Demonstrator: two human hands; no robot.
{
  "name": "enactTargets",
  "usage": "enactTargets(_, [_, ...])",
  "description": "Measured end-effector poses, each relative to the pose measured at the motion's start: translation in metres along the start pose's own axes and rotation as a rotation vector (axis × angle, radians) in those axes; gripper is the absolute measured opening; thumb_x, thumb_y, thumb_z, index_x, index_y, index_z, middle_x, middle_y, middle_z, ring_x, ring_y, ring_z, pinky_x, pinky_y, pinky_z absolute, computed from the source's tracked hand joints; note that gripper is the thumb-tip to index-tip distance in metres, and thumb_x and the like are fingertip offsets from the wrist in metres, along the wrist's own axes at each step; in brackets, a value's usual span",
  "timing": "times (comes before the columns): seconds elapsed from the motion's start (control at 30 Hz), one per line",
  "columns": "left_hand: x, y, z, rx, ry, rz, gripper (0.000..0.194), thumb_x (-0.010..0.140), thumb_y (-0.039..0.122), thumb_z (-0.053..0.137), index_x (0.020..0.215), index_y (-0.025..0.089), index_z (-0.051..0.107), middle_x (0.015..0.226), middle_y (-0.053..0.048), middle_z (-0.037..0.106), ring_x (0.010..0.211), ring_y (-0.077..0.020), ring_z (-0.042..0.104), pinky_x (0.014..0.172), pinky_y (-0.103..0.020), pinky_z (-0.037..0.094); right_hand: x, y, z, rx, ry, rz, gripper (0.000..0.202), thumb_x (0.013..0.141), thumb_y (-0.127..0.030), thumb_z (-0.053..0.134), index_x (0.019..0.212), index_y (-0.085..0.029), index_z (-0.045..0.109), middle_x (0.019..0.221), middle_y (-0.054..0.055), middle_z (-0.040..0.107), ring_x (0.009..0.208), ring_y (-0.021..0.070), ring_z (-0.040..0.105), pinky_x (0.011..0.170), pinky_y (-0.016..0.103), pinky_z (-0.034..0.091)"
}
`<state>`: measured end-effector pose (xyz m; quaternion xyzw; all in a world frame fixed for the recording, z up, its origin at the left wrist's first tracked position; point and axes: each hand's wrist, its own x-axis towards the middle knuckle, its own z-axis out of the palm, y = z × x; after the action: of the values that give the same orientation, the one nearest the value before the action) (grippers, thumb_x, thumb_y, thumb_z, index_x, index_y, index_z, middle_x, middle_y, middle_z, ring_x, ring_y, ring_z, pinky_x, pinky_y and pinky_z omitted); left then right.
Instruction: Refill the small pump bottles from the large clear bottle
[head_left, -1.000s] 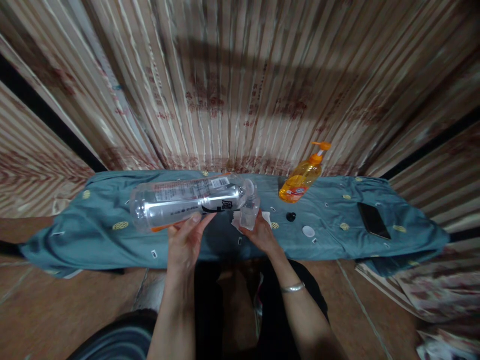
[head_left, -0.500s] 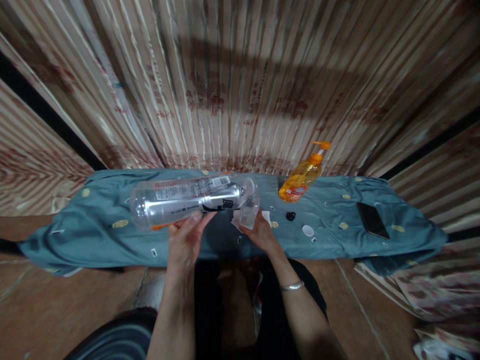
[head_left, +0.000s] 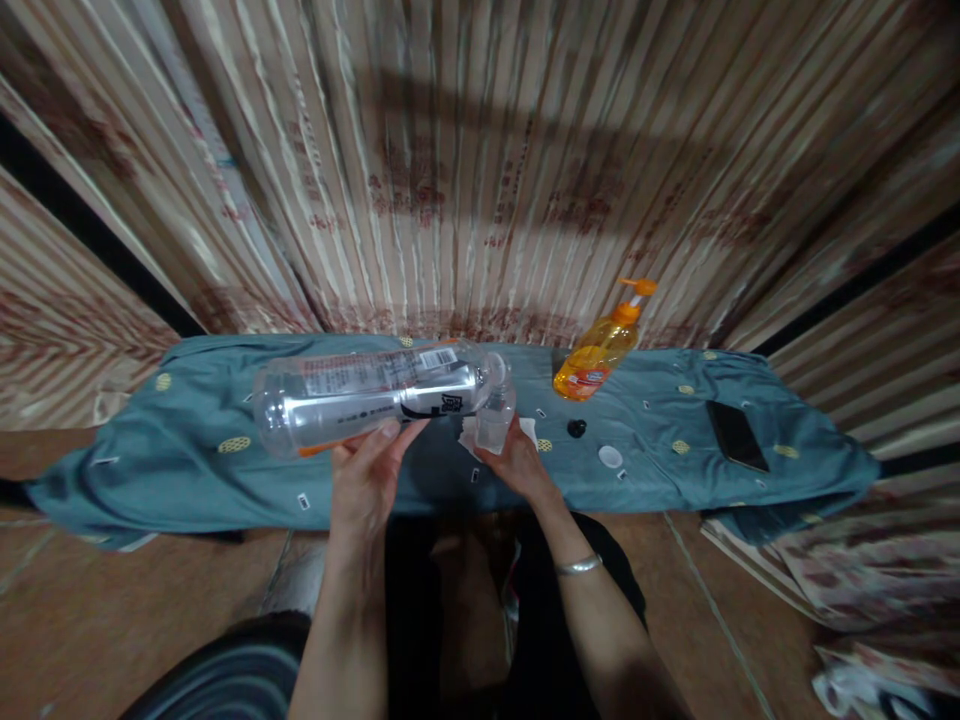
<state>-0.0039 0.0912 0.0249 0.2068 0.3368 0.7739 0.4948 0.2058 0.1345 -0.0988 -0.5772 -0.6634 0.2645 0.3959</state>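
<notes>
My left hand (head_left: 369, 468) grips a large clear plastic bottle (head_left: 367, 397) from below. The bottle lies almost level, its neck pointing right, with a silver label and orange edges. At its mouth is a small clear container (head_left: 495, 420), held by my right hand (head_left: 517, 462); whether liquid passes between them I cannot make out. A white tissue (head_left: 527, 430) shows beside and under the small container. To the right stand an orange pump bottle (head_left: 596, 357), a small black cap (head_left: 576, 428) and a white round lid (head_left: 610, 457).
A teal patterned cloth (head_left: 645, 480) covers the narrow table. A black phone (head_left: 737, 436) lies toward its right end. Pleated curtains (head_left: 480, 180) hang behind the table. At the lower left is a dark round object (head_left: 225, 670) on the floor.
The whole view has shifted slightly. Both hands keep their holds, and the small container looks a little more upright under the large bottle's mouth.
</notes>
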Motion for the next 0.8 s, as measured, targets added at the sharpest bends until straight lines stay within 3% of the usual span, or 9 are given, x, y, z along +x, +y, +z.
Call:
enactTargets(0.27, [0.0010, -0.0018, -0.0025, 0.020, -0.001, 0.006, 0.049, 0.044, 0.030, 0.107, 0.075, 0.018, 0.072, 0.075, -0.002, 0.076, 0.089, -0.0299, 0.077, 0.086, -0.060, 0.069, -0.0003, -0.0008, -0.0003, 0.001, -0.011, -0.014, 0.075, 0.083, -0.028, 0.082, 0.152, -0.021, 0.052, 0.146, 0.017, 0.070, 0.130, 0.0378, 0.073, 0.113, 0.056, 0.059])
enactTargets(0.53, [0.0021, -0.0029, -0.0050, 0.030, -0.011, -0.003, 0.043, 0.046, 0.029, 0.105, 0.070, 0.017, 0.072, 0.066, 0.001, 0.070, 0.079, -0.0263, 0.075, 0.088, -0.063, 0.068, -0.0009, -0.0041, -0.0024, 0.008, -0.012, -0.002, 0.076, 0.083, -0.026, 0.083, 0.152, -0.021, 0.051, 0.143, 0.015, 0.072, 0.129, 0.0353, 0.074, 0.113, 0.052, 0.060])
enactTargets(0.8, [0.0021, -0.0008, -0.0040, 0.032, 0.000, -0.017, 0.046, 0.043, 0.029, 0.106, 0.075, 0.017, 0.075, 0.070, 0.000, 0.072, 0.074, -0.0222, 0.072, 0.089, -0.063, 0.068, -0.0018, -0.0047, -0.0032, -0.002, -0.011, -0.005, 0.076, 0.083, -0.026, 0.083, 0.153, -0.022, 0.051, 0.145, 0.014, 0.072, 0.131, 0.0350, 0.074, 0.112, 0.051, 0.061])
